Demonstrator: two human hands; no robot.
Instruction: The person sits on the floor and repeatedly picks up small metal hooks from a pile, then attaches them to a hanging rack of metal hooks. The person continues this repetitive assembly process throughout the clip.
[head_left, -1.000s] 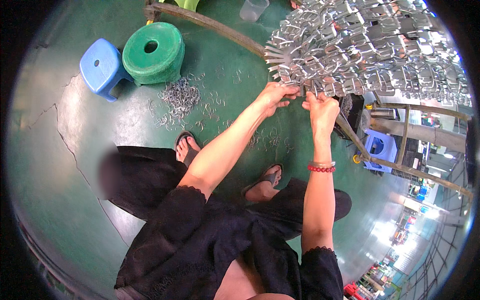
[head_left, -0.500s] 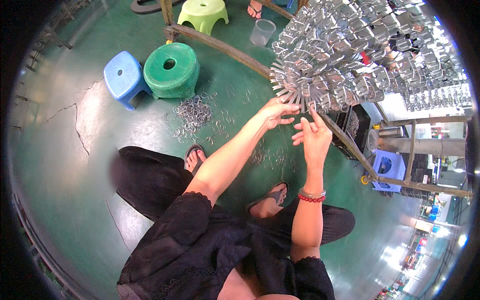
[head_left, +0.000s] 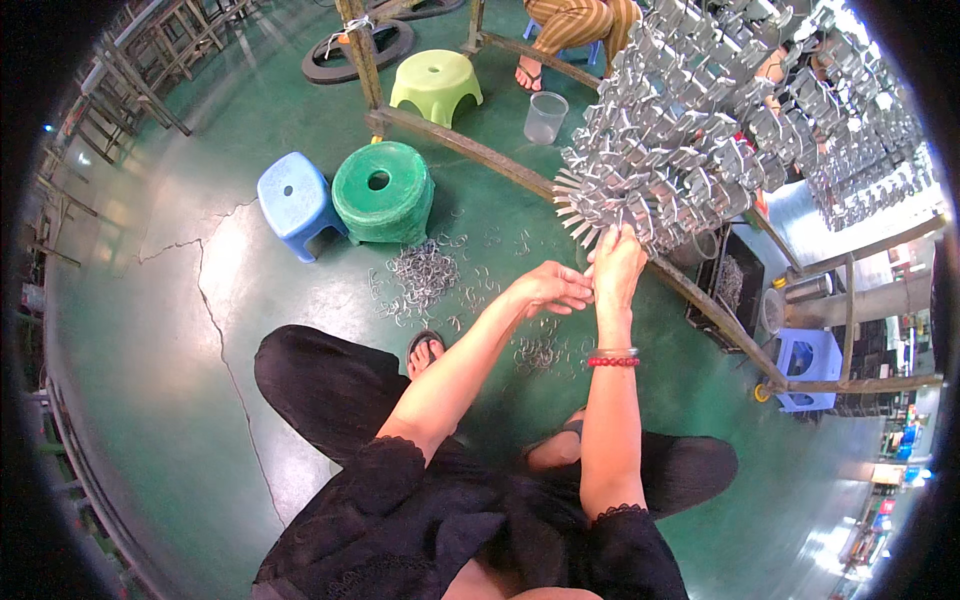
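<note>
We see a glossy green floor [head_left: 140, 340] carrying heaped, curved grey metal pieces [head_left: 424, 272] — beside them, a round green plastic stool [head_left: 385, 207].

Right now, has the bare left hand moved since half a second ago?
Yes: against the long brown wooden beam, the left hand has moved away, nearer to the person's body.

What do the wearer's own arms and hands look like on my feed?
Both arms have black sleeves with dark scalloped trim, ending around the elbows. The left hand is ungloved, with nothing worn at its wrist. The right hand is ungloved too, with a silver-coloured bangle and a red beaded bracelet at its wrist.
</note>
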